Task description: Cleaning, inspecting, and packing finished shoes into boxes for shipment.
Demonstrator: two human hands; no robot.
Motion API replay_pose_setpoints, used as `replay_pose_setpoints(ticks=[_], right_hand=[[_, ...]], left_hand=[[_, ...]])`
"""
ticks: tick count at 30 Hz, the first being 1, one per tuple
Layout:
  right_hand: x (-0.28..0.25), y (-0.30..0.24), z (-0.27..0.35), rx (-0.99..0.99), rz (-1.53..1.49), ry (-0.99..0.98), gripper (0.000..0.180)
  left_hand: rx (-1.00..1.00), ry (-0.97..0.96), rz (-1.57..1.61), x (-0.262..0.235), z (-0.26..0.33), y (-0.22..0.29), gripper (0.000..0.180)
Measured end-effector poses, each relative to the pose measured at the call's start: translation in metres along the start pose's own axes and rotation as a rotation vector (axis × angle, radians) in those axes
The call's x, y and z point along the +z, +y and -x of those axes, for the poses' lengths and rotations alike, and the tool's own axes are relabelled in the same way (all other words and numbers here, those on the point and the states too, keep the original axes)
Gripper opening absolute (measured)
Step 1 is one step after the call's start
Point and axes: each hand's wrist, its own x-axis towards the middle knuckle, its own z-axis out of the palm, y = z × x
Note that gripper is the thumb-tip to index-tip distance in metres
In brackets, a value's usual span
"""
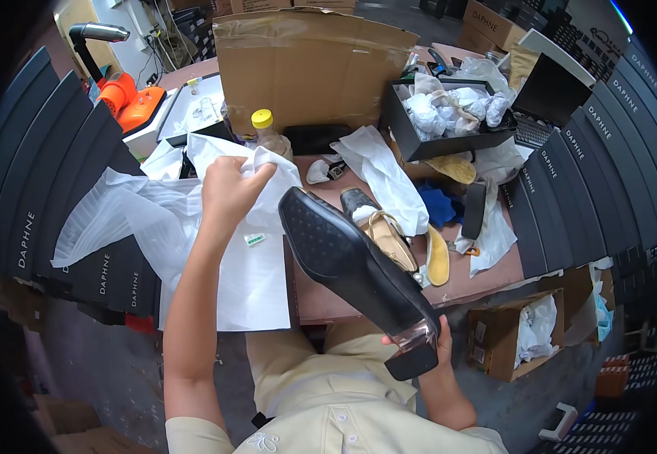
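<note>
In my right hand (pixel 443 349) is a black heeled shoe (pixel 351 261), gripped near its block heel. Its sole is turned up toward me, and the toe points to the upper left. My left hand (pixel 236 185) is closed on white tissue paper (pixel 271 168), pinching it up above an open shoebox at the left of the table. More thin white wrapping sheet (pixel 128 208) spreads left of that hand. A small green-and-white packet (pixel 254 239) lies on the white paper lining. Beyond the raised shoe, another shoe (pixel 389 240) with a beige insole rests on the table.
Stacks of dark shoeboxes (pixel 570 189) rise on both sides. A box of crumpled paper (pixel 449 140) stands at the back right, near a laptop (pixel 544 98). A tall cardboard sheet (pixel 298 76) and a yellow-capped bottle (pixel 262 121) are behind. Yellow insoles (pixel 438 257) lie right.
</note>
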Motion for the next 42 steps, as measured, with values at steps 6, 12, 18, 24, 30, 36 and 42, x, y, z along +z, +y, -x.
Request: replay_pose_setpoints(ticks=[6,12,18,24,30,36,42], right_hand=[[0.007,0.017,-0.012,0.007,-0.032,0.076,0.064],[0.033,0.020,-0.030,-0.008,0.532,0.033,0.069],[0.076,0.041,-0.063,-0.530,2.323,-0.398,0.018],[0.083,0.031,-0.085,-0.121,1.635,-0.162,0.017],[0.104,0.032,-0.082,-0.224,1.963,-0.156,0.023],[0.080,0.011,-0.091,0.165,0.899,0.222,0.035],[0.073,0.041,-0.082,0.003,0.732,0.198,0.033]], left_hand=[[0.155,0.074,-0.146,-0.012,0.035,0.031,0.032],[0.318,0.044,-0.223,-0.017,0.071,0.045,0.027],[0.475,-0.338,0.267,-0.017,0.082,0.054,0.032],[0.638,-0.230,0.264,-0.038,0.089,0.036,0.041],[0.676,0.001,0.111,-0.053,0.093,0.017,0.050],[0.857,-0.109,-0.059,-0.049,0.110,0.030,0.047],[0.458,0.120,0.302,-0.021,0.145,0.002,0.037]])
